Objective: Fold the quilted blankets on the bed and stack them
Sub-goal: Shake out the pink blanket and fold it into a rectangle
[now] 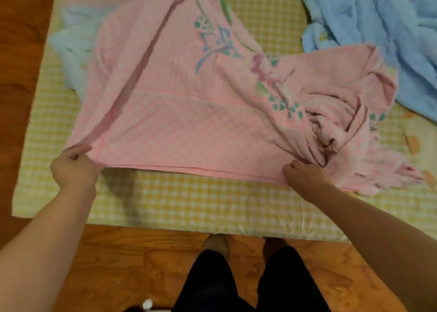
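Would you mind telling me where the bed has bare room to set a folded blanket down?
The bed is bare along its near edge, between the pink blanket and the floor, and at the far middle, between pink and blue blanket. The right side is crowded with bunched fabric.

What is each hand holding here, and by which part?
Both hold the pink quilted blanket by its near edge: the left hand grips the near left corner, the right hand pinches the edge further right, beside the bunched part.
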